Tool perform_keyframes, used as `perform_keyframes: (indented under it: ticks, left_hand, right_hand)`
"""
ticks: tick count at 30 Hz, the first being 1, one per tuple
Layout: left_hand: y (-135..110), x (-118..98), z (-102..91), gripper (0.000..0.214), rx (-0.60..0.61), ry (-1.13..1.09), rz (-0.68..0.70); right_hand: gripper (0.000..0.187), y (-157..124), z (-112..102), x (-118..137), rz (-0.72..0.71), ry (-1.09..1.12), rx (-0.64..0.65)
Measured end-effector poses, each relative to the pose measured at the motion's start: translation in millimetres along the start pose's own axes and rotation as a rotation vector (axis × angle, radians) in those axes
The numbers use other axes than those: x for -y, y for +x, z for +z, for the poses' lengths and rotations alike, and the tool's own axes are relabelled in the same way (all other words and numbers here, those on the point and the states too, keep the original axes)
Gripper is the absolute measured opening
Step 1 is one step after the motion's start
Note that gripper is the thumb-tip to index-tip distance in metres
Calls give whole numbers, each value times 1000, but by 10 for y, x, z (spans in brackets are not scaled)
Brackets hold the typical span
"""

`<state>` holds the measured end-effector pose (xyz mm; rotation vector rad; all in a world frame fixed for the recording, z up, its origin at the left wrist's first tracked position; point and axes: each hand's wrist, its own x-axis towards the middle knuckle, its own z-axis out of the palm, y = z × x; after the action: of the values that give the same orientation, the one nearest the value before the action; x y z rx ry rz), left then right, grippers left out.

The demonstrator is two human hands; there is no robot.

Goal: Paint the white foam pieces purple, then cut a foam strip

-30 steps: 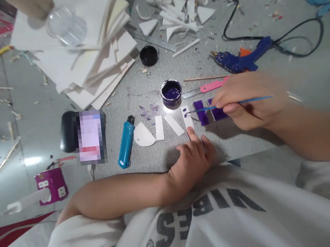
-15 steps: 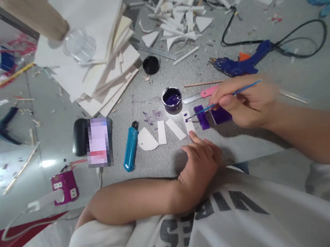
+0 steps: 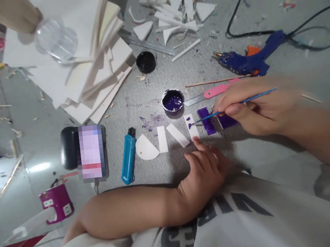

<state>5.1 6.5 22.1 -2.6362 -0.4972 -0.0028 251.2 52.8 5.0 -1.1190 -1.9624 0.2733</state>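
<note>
My right hand (image 3: 251,106) is closed around a thin blue paintbrush (image 3: 256,95). The brush tip touches a small white strip (image 3: 193,130) that carries two dark purple dabs. On the lower end of that strip rests the index fingertip of my left hand (image 3: 206,164), its other fingers loosely bent over the table. Just above the strip stands an open pot of purple paint (image 3: 173,102). A purple-painted strip (image 3: 206,121) lies to the right, and a second purple piece (image 3: 228,120) is partly hidden by my right hand. Leftward are two plain white strips (image 3: 162,139) and a white half-round piece (image 3: 146,147).
A blue utility knife (image 3: 128,157), a phone (image 3: 93,152) and a purple plug adapter (image 3: 56,204) lie left. Stacked white boards (image 3: 90,88) and a black lid (image 3: 146,62) are behind. A pink-handled blade (image 3: 216,91) and a blue glue gun (image 3: 246,60) with its cord lie right.
The view has shifted and come slightly nearer. The brush tip stays on the white strip, and the lower purple dab looks a little larger. My left fingertip keeps its place.
</note>
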Motion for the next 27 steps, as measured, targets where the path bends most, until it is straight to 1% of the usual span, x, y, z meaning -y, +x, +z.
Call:
perform_keyframes:
  ticks: [2, 5, 8, 10, 12, 17, 19, 22, 24, 27]
  left_hand:
    - [3, 10, -7, 11, 10, -5, 10]
    - [-3, 14, -10, 9, 15, -9, 20]
    - [-19, 14, -8, 10, 29, -12, 33]
    - [-31, 14, -6, 13, 46, -18, 47]
    - [-38, 11, -4, 14, 50, -30, 56]
    - [-33, -5, -2, 12, 48, -47, 34]
    - [-29, -4, -4, 12, 47, -36, 33]
    - [-28, 8, -6, 14, 56, -55, 48]
    - [-29, 14, -4, 15, 55, -77, 51]
    - [-34, 13, -1, 14, 34, -61, 41]
  right_hand:
    - [11, 1, 6, -39, -14, 6, -29]
    - [17, -6, 25, -61, 30, 75, -82]
    - [21, -11, 49, -60, 39, 81, -60]
    - [18, -3, 60, -58, 8, 35, -41]
    - [15, 11, 63, -56, -11, 16, -53]
    - [19, 49, 23, -32, 8, 113, -66]
    - [18, 59, -4, -23, 0, 110, -31]
    - [14, 62, -25, -30, -35, 44, 24]
    - [12, 54, -20, -45, -49, 21, 8]
    - [13, 34, -1, -60, -36, 24, -54]
